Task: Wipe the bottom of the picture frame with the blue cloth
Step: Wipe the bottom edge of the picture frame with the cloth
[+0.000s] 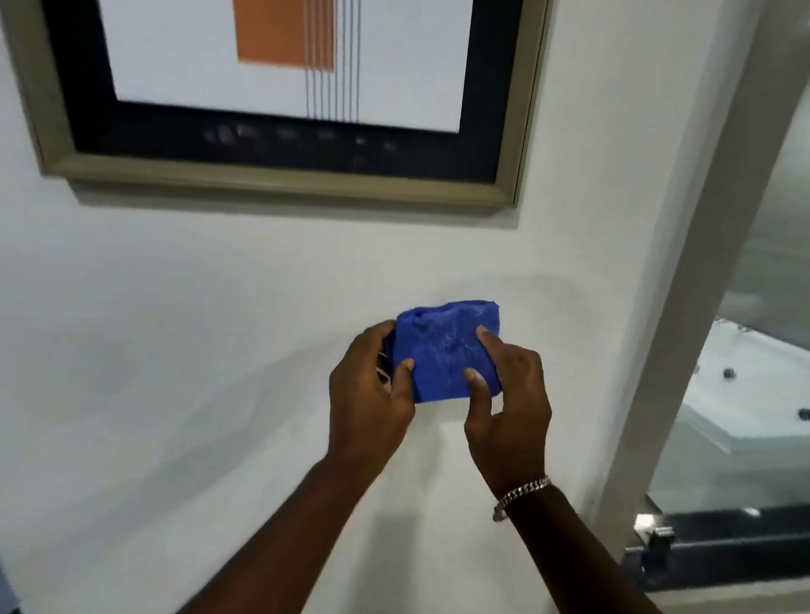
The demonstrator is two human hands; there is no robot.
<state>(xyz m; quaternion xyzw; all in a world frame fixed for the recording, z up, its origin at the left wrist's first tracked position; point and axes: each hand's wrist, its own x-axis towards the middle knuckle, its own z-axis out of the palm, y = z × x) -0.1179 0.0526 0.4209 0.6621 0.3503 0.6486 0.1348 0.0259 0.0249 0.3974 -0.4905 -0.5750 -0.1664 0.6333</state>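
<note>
A picture frame (278,180) with a dull gold moulding and black mat hangs on the white wall, its bottom rail running across the upper part of the view. Well below it I hold a folded blue cloth (443,350) in front of the wall. My left hand (371,389) grips the cloth's left edge, thumb on its front. My right hand (506,399), a silver bracelet at the wrist, pinches the cloth's right side with forefinger and thumb. The cloth is apart from the frame.
A grey pillar or door jamb (693,254) rises at the right. Beyond it is glass with a white bathtub (761,392) and a dark metal rail (726,548) at the bottom. Bare white wall lies between my hands and the frame.
</note>
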